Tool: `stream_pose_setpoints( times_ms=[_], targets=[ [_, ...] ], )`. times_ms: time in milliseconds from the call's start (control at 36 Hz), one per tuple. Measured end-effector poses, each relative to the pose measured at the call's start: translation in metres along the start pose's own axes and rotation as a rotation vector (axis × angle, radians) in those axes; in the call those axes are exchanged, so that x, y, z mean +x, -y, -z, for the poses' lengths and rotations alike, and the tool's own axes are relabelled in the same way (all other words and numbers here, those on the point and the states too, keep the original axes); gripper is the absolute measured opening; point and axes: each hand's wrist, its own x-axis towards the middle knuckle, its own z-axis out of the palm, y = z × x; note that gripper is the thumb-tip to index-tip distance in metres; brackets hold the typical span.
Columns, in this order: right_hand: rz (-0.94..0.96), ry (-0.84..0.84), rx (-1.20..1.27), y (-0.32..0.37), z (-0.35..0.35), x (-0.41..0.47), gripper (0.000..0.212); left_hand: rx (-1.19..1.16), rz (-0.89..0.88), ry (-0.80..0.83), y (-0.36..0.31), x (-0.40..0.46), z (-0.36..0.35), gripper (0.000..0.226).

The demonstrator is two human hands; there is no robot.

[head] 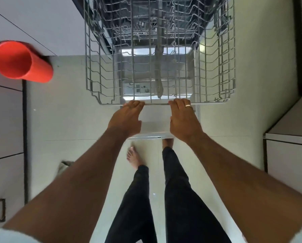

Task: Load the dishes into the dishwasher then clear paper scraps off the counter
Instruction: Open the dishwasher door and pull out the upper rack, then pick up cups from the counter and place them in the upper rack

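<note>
A grey wire dishwasher rack is pulled out over the open dishwasher door, and no dishes lie in it. My left hand and my right hand both grip the rack's front rail, fingers curled over it. A second wire rack shows deeper inside the machine. A red-orange cup stands on the counter edge at the far left, well apart from both hands.
Pale cabinet fronts run down the left side, with a dark handle low down. A counter and cabinet stand on the right. My legs and bare feet are on the white tiled floor below the door.
</note>
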Motion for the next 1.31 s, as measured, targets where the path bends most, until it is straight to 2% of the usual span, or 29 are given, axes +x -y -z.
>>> stream_pose_setpoints(
  times_ms=[306, 472, 639, 750, 833, 972, 1306],
  targets=[
    [-0.054, 0.069, 0.003, 0.000, -0.003, -0.017, 0.070, 0.017, -0.011, 0.035, -0.008, -0.008, -0.012, 0.077],
    [-0.074, 0.067, -0.031, 0.003, -0.003, -0.015, 0.069, 0.049, -0.076, 0.050, -0.003, -0.009, -0.015, 0.080],
    [-0.017, -0.009, -0.082, 0.016, 0.008, -0.002, 0.061, 0.071, -0.094, -0.024, -0.004, -0.007, 0.010, 0.074],
    [0.043, -0.040, -0.071, 0.038, 0.030, 0.018, 0.056, -0.061, 0.010, -0.102, -0.005, -0.014, 0.047, 0.065],
    [0.088, -0.085, -0.051, 0.063, 0.052, 0.032, 0.053, -0.148, 0.094, -0.167, 0.003, -0.024, 0.080, 0.059],
    [0.191, -0.146, -0.046, 0.121, 0.101, 0.058, 0.048, -0.154, 0.161, -0.282, 0.029, -0.053, 0.149, 0.049],
    [0.433, -0.282, -0.058, 0.317, 0.221, 0.096, 0.037, -0.212, 0.335, -0.634, 0.134, -0.165, 0.306, 0.022]
  ],
)
